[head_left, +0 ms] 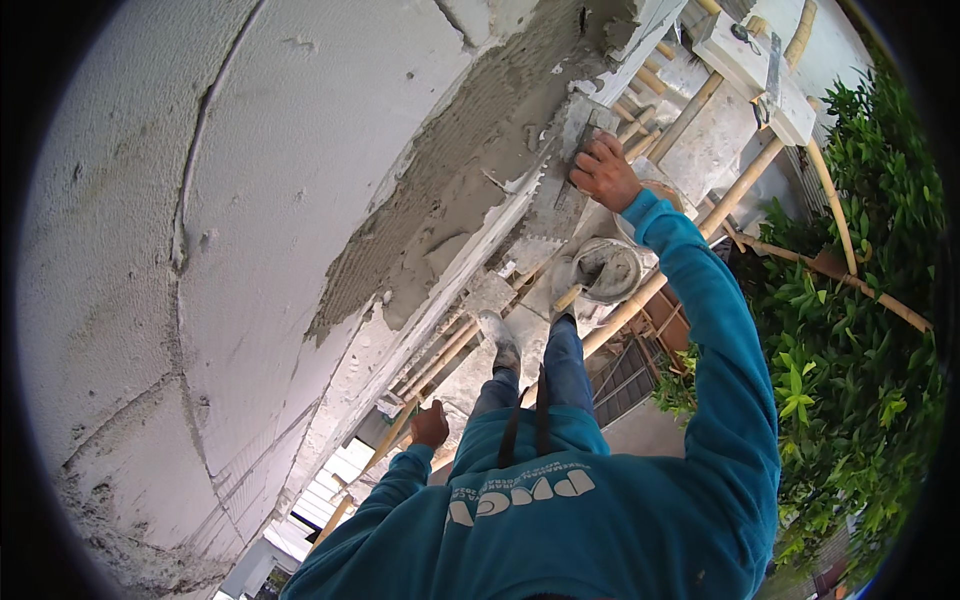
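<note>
My right hand (605,172) is closed around the grip of a notched trowel (556,208), a flat grey plate with toothed edges. The trowel is at the edge of a pale block wall (290,150), beside a band of wet grey mortar (440,215) combed into ridges in places. My left hand (430,425) is low beside my hip, fingers curled, close to a bamboo pole (392,448). What it holds, if anything, cannot be made out. Below the trowel, near my feet, stands a mortar-smeared bucket (612,272) with a tool handle (567,297) at its rim.
I stand on a mortar-spattered scaffold platform (470,375). Bamboo poles (742,190) run along its right side. A white block (745,70) with a metal bar on it rests on poles at the upper right. Leafy bushes (850,330) grow on the right.
</note>
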### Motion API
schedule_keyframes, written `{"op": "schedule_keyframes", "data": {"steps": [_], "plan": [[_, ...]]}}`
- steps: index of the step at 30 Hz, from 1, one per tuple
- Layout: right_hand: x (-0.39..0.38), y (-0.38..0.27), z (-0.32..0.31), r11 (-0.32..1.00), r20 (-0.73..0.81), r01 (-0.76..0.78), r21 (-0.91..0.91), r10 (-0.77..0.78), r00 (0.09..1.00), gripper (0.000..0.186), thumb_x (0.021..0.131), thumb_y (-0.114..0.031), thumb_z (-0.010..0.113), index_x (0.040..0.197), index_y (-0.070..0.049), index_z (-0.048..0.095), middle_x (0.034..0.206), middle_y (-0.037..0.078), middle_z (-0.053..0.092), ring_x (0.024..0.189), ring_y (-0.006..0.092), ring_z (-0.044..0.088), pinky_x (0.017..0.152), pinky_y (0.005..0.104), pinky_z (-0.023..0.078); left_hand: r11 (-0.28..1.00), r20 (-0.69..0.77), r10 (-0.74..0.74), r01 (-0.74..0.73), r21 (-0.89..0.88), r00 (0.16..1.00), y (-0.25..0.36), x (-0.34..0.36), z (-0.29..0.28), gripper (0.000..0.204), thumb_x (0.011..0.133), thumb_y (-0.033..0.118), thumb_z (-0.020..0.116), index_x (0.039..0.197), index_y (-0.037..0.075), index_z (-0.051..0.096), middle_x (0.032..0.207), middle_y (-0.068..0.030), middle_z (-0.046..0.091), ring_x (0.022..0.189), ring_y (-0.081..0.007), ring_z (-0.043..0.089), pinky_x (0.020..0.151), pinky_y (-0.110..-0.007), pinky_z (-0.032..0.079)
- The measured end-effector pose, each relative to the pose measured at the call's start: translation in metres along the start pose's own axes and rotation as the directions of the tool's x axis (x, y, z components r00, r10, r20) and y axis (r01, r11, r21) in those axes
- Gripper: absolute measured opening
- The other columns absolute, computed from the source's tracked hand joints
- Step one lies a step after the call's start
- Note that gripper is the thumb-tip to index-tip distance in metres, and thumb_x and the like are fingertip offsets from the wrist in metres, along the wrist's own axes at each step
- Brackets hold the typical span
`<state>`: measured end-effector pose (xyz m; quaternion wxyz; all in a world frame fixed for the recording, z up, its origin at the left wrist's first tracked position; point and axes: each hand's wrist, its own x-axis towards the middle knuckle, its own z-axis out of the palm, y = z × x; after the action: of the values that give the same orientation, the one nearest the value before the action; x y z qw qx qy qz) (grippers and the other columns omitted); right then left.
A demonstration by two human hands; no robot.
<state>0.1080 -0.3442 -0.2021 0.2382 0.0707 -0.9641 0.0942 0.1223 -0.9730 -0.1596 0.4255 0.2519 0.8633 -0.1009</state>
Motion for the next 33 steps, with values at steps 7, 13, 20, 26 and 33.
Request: {"op": "schedule_keyframes", "data": {"steps": [7, 13, 20, 26, 33], "plan": [[-0.032, -0.070, 0.006, 0.985, 0.173, -0.164, 0.054, 0.153, 0.973, 0.035, 0.055, -0.018, 0.076, 0.086, -0.014, 0.059, 0.092, 0.007, 0.048, 0.098, 0.0300, 0.048, 0.104, 0.0526, 0.032, 0.946, 0.236, 0.014, -0.089, 0.310, 0.972, -0.002, 0.038, -0.019, 0.020, 0.081, 0.022, 0.059, 0.094, 0.009, 0.067, 0.094, -0.0167, 0.069, 0.087, -0.0345, 0.068, 0.077, -0.048, 0.052], [-0.090, -0.162, -0.001, 0.541, 0.218, -0.833, 0.116, 0.804, 0.553, 0.029, 0.062, -0.013, 0.072, 0.089, -0.012, 0.063, 0.095, 0.009, 0.054, 0.099, 0.0336, 0.049, 0.098, 0.0525, 0.033, 0.907, -0.406, 0.331, -0.406, -0.111, 0.852, 0.182, 0.087, -0.187, 0.028, 0.087, 0.025, 0.062, 0.111, 0.011, 0.065, 0.088, -0.0132, 0.068, 0.080, -0.0313, 0.066, 0.072, -0.044, 0.050], [-0.144, -0.223, -0.011, 0.078, 0.041, -0.792, 0.605, 0.991, 0.129, 0.028, 0.073, -0.009, 0.068, 0.100, -0.004, 0.064, 0.099, 0.015, 0.065, 0.097, 0.0374, 0.059, 0.087, 0.0442, 0.046, 0.861, -0.688, 0.249, -0.481, -0.166, 0.682, 0.320, 0.198, -0.328, 0.027, 0.088, 0.029, 0.060, 0.111, 0.017, 0.066, 0.097, -0.0164, 0.070, 0.093, -0.0356, 0.066, 0.083, -0.045, 0.050], [-0.152, -0.208, -0.069, -0.045, 0.078, -0.879, 0.474, 0.997, -0.009, 0.022, 0.079, -0.009, 0.061, 0.098, 0.001, 0.061, 0.086, 0.017, 0.065, 0.079, 0.0320, 0.063, 0.074, 0.0405, 0.048, 0.880, -0.693, 0.280, -0.466, -0.091, 0.664, 0.352, 0.243, -0.327, 0.022, 0.082, 0.025, 0.063, 0.100, 0.014, 0.068, 0.090, -0.0163, 0.070, 0.090, -0.0356, 0.066, 0.082, -0.046, 0.050], [-0.145, -0.173, -0.100, -0.008, 0.150, -0.933, 0.360, 0.987, 0.049, 0.030, 0.076, -0.011, 0.062, 0.103, 0.002, 0.056, 0.087, 0.022, 0.064, 0.081, 0.0390, 0.062, 0.076, 0.0434, 0.048, 0.840, -0.776, 0.179, -0.505, -0.200, 0.605, 0.349, 0.242, -0.328, 0.014, 0.082, 0.023, 0.064, 0.090, 0.012, 0.064, 0.085, -0.0150, 0.069, 0.083, -0.0357, 0.066, 0.076, -0.047, 0.048]]}}
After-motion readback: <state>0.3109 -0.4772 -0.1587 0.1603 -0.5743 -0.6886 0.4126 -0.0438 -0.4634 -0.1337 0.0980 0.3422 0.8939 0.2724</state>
